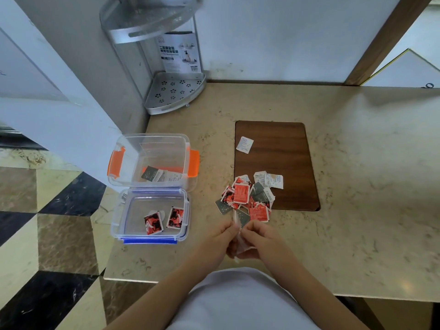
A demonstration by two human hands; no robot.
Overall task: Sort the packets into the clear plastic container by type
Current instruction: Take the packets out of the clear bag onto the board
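Observation:
A heap of red, dark grey and white packets [250, 198] lies mid-counter at the brown mat's near-left corner. My left hand [220, 241] and my right hand [258, 239] meet just below the heap, both pinching thin white packets [240, 244] held between them. The clear container with orange clips [123, 160] holds dark grey and white packets [159, 175]. In front of it, the clear container with blue clips [150, 241] holds two red-and-black packets [164, 220]. One white packet [244, 144] lies alone on the mat.
A brown inset mat [285, 151] sits in the beige stone counter [357, 210]. A metal corner shelf rack [173, 91] with a printed box stands at the back left by the wall. The counter's left edge drops to a checkered floor.

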